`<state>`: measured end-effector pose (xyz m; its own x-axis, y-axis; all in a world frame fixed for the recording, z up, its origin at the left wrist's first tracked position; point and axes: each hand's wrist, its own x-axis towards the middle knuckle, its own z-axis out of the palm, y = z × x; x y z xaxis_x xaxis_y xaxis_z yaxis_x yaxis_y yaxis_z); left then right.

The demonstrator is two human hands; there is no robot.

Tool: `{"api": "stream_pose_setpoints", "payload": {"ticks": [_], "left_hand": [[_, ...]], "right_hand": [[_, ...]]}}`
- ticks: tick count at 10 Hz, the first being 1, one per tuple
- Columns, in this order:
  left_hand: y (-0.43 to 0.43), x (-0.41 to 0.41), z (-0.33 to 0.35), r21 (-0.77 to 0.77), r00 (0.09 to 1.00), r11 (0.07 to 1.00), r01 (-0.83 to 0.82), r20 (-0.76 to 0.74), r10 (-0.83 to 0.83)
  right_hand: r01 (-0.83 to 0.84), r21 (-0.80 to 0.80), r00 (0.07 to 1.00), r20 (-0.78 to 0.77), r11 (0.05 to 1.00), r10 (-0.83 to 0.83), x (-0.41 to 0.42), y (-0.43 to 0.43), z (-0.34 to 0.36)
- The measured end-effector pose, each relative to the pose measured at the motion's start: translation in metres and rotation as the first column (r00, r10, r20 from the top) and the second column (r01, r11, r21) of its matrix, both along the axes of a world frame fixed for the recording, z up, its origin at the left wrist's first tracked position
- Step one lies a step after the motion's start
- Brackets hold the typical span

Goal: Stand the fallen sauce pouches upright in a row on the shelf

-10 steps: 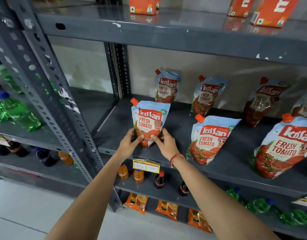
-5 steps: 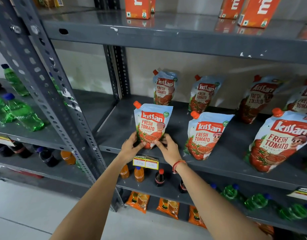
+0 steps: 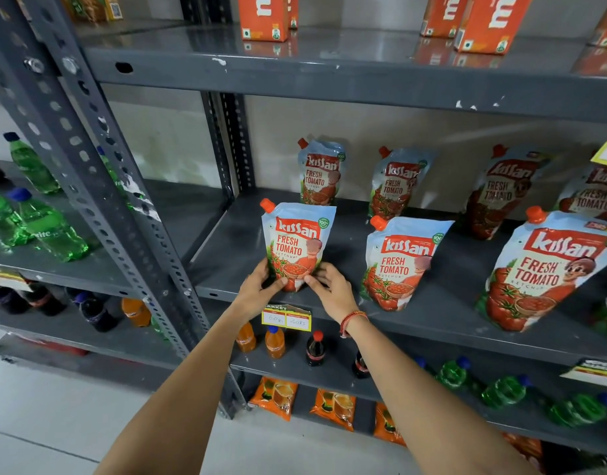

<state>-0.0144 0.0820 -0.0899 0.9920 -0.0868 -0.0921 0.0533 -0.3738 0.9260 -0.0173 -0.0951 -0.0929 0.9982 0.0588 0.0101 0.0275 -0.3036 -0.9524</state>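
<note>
Both hands pinch the base of one pouch (image 3: 298, 245): the left hand (image 3: 261, 289) on its lower left corner, the right hand (image 3: 331, 289) on its lower right, thumbs on the printed face. The pouch stands at the shelf's (image 3: 432, 317) front edge, near the left end, long axis upright, spout up and to the left, directly above the grip. To its right a second pouch (image 3: 403, 260) and a third pouch (image 3: 548, 269) lean in the front row; the right hand is nearer them. Four more pouches line the back wall. No container is involved.
</note>
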Motion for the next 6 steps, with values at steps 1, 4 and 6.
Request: {"api": "stream_pose_setpoints", "payload": {"ticks": [1,4,6], "left_hand": [[0.002,0.0,-0.001,-0.049,0.997,0.996,-0.079,-0.001,0.079],[-0.003,-0.012,0.007,-0.064,0.994,0.993,-0.103,-0.046,0.101],[-0.018,-0.028,0.019,0.038,0.948,0.959,-0.28,0.17,0.269]], "right_hand": [[0.002,0.027,1.0,-0.014,1.0,-0.001,-0.002,-0.003,0.002],[-0.039,0.03,0.994,-0.099,0.999,0.042,-0.018,-0.006,0.013],[0.121,-0.203,0.986,0.139,0.972,-0.093,-0.026,-0.011,0.025]]}}
